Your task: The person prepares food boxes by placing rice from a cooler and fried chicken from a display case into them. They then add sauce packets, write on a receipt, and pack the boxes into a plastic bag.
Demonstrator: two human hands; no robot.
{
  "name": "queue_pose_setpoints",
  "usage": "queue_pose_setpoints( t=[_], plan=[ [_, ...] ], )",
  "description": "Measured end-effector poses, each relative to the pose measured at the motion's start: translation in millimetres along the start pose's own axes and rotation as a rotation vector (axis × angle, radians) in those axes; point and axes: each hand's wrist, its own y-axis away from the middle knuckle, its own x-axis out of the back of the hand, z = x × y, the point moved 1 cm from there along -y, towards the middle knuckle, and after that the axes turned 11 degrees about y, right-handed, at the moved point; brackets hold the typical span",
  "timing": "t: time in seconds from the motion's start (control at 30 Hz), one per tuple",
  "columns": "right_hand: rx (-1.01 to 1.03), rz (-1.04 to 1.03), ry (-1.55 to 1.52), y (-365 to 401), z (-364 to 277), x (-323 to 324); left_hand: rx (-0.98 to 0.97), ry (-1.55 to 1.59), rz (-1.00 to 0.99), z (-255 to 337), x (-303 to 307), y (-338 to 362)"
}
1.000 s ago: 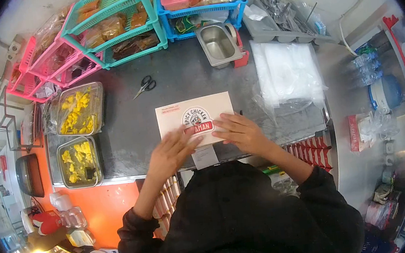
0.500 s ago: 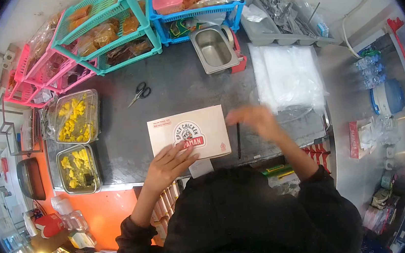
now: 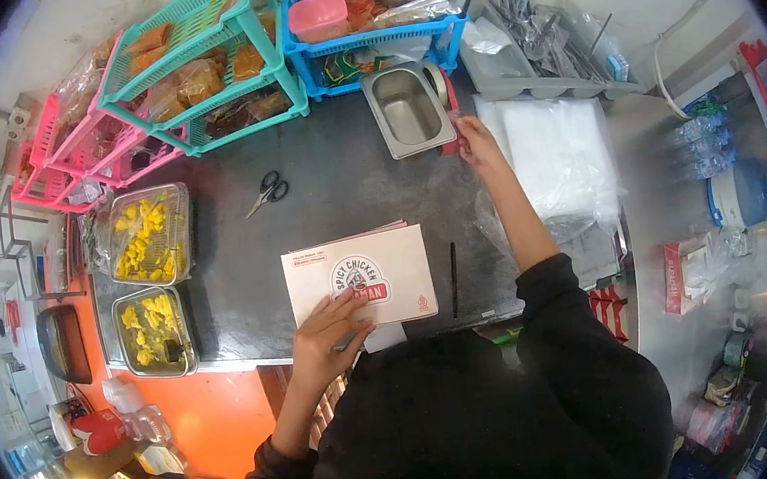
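A pale cardboard food box (image 3: 397, 280) with a printed chicken logo lies on the dark worktop in front of me. My left hand (image 3: 329, 339) rests on its lower left part, fingers stretched out over the logo. Pinkish edges of more card show behind and under it. Farther off, my right hand (image 3: 478, 143) reaches to the front end of a red tape dispenser (image 3: 446, 107), fingers closed there; the exact grip is partly hidden. Left of the dispenser stands a steel pan (image 3: 409, 110). A black stick-like item (image 3: 454, 279) lies right of the box.
Scissors (image 3: 266, 193) lie beyond the box. Two clear trays of yellow food (image 3: 149, 236) stand at the left. Teal racks (image 3: 200, 90), a blue rack (image 3: 371, 30) and a grey cutlery bin (image 3: 541, 45) line the wall. White plastic bags (image 3: 552, 156) lie at the right.
My right hand has moved from beside the box up to the tape dispenser. My left hand stays on the box, which appears lower in view.
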Motion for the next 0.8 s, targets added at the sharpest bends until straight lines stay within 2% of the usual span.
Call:
queue_pose_setpoints(
  t=[0.07,0.2,0.27,0.3,0.33,0.4,0.43,0.5,0.57,0.6,0.67,0.7,0.73,0.77,0.8],
  plan=[
    [0.144,-0.068,-0.437,1,14,0,0.024,0.039,0.001,0,0,0],
    [0.16,-0.038,-0.421,11,42,0,0.025,0.068,0.003,-8,-1,4],
    [0.222,0.208,-0.007,0,59,0,-0.018,0.049,-0.017,-7,1,5],
    [0.284,0.341,-0.105,4,58,-6,-0.042,0.036,-0.019,-7,1,4],
    [0.273,0.351,-0.109,14,60,-9,-0.039,0.038,-0.034,-8,1,5],
    [0.285,0.429,-0.027,38,30,-12,-0.104,0.076,0.006,-8,0,0],
    [0.347,0.466,0.103,76,10,-17,-0.109,0.071,0.023,-7,-1,-1],
    [0.742,0.588,0.42,143,6,-17,-0.096,0.099,0.024,-7,-2,2],
    [0.612,0.561,0.493,243,-5,-40,-0.078,0.127,0.025,-6,-3,5],
    [0.624,0.562,0.39,282,2,-56,-0.032,0.143,0.054,-5,-2,5],
    [0.587,0.434,0.405,341,19,-82,0.015,0.167,0.072,-10,-3,7],
    [0.581,0.443,0.41,350,15,-93,-0.102,0.086,0.106,-15,-6,8],
    [0.431,0.379,0.263,358,13,-105,-0.218,0.003,0.136,-19,-8,10],
    [0.286,0.313,0.115,364,13,-115,-0.221,0.009,0.126,-22,-9,12],
    [0.284,0.321,0.115,364,11,-124,-0.317,-0.04,0.125,-24,-11,13]
  ],
)
